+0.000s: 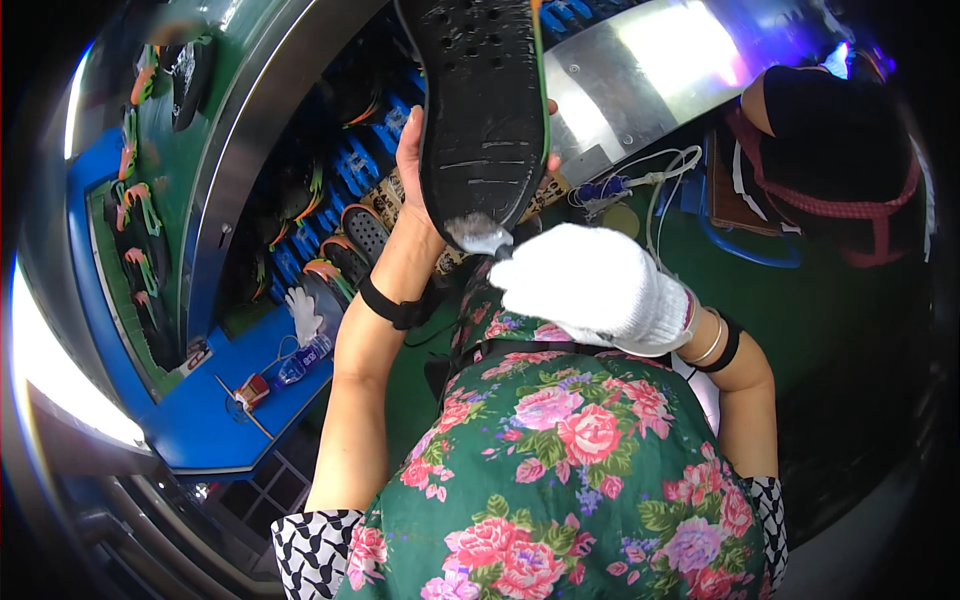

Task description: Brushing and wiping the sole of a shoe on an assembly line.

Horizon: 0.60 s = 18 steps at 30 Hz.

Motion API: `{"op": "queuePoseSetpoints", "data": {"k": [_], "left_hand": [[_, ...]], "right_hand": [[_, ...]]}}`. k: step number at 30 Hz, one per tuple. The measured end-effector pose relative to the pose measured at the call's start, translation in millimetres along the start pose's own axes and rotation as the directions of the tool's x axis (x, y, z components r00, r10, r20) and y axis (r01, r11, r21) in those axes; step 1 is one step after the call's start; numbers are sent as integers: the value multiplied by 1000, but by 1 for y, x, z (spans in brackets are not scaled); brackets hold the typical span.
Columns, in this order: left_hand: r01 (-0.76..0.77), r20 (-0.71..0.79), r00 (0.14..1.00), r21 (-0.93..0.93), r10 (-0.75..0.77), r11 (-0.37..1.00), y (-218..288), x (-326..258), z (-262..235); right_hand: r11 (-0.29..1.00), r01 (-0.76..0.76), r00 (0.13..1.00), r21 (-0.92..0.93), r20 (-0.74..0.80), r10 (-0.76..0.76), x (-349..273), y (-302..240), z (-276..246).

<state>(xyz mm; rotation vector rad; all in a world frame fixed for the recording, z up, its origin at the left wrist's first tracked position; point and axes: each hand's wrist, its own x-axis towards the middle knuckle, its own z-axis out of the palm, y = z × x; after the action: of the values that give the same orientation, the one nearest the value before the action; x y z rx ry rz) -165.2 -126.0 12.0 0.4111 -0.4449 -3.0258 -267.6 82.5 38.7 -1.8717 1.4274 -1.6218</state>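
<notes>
Left hand outstretched, fingers clasping black sole, gloved right hand curled round brush

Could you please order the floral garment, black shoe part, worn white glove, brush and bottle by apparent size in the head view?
1. Floral garment
2. Black shoe part
3. Worn white glove
4. Brush (partly hidden) and bottle: too alike to rank
</notes>
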Motion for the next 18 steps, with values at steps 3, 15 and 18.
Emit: {"op": "queuePoseSetpoints", "data": {"k": [3,15,18], "left_hand": [[24,30,999,-24,-24,999,-6,-6,-2],[140,-170,974,-58,-148,989,24,-15,4],[153,-150,976,-24,-155,988,26,-13,0]], "right_hand": [[898,-86,994,432,92,50,4,4,-14],[982,54,977,182,195,-89,3,-3,-18],[988,64,993,139,88,-77,11,6,-27]]}}
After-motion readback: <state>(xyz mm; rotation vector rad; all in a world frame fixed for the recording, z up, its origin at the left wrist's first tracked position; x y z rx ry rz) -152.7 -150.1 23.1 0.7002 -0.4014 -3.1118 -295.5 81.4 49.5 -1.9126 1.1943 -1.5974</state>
